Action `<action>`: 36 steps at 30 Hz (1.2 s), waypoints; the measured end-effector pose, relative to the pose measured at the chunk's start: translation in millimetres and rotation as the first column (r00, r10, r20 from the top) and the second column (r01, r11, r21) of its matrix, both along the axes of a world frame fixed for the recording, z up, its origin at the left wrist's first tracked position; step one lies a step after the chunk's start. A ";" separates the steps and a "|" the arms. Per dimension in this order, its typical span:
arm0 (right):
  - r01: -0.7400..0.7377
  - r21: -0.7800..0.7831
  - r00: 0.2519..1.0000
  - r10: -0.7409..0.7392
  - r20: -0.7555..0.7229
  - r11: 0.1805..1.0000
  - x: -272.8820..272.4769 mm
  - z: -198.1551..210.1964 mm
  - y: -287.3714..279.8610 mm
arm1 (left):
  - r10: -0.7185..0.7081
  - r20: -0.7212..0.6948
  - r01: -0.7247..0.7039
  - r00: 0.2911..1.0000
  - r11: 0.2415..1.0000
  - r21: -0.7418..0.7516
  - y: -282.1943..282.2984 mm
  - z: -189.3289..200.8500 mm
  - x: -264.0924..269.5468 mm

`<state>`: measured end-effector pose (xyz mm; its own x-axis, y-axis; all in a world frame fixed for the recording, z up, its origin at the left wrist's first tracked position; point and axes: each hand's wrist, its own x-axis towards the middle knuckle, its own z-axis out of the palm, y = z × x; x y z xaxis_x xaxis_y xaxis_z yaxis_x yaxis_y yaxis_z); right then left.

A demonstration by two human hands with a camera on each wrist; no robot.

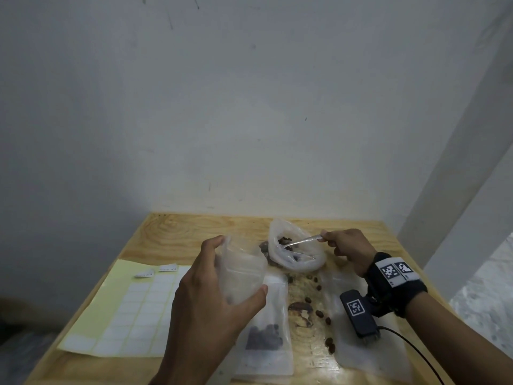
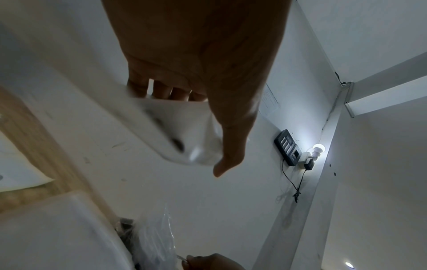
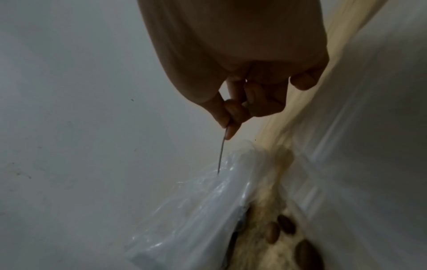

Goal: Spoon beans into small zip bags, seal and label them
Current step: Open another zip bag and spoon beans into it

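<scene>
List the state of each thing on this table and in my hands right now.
Left hand: grips a small zip bag, mouth open, nearly empty.
Right hand: pinches a spoon, bowl inside the open bean bag.
Filled zip bag: lying flat.
Label sheet: flat, partly peeled.
Loose beans: scattered on table.

Dark brown beans (image 1: 319, 287) dot a pale wood-grain table (image 1: 177, 232). White labels (image 1: 138, 309) sit on a yellow sheet (image 1: 108, 279). The wristband (image 1: 395, 284) is black with black-and-white checkered tags.

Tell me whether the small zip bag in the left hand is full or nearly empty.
Nearly empty. The small zip bag held up by the left hand shows only a bean or two at its bottom.
</scene>
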<state>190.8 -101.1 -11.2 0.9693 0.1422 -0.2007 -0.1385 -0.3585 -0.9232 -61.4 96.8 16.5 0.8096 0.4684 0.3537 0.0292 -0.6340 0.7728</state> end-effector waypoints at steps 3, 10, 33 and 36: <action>0.044 -0.005 0.995 -0.044 0.086 0.999 7.1 0.6 -3.6 | 0.011 -0.003 -0.011 1.000 1.000 0.004 1.3 -0.7 0.4; 0.222 -0.125 0.909 -0.159 0.385 0.967 10.0 7.1 -6.1 | 0.007 -0.008 -0.007 1.000 1.000 0.006 -0.8 -2.5 0.3; 0.196 -0.416 0.807 0.095 0.583 0.888 0.6 -2.3 7.9 | -0.019 -0.025 0.019 1.000 1.000 0.021 -3.7 -2.1 -5.3; 0.030 -0.361 0.861 0.159 0.483 0.932 17.5 -9.2 -0.7 | -0.018 -0.031 0.019 0.999 1.000 0.023 -3.4 -1.9 -5.6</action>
<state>208.3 -101.7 -20.5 0.9406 0.2218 0.2570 0.3389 -0.6570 -0.6735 -67.1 93.4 14.6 0.8289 0.4450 0.3390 0.0411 -0.6528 0.7564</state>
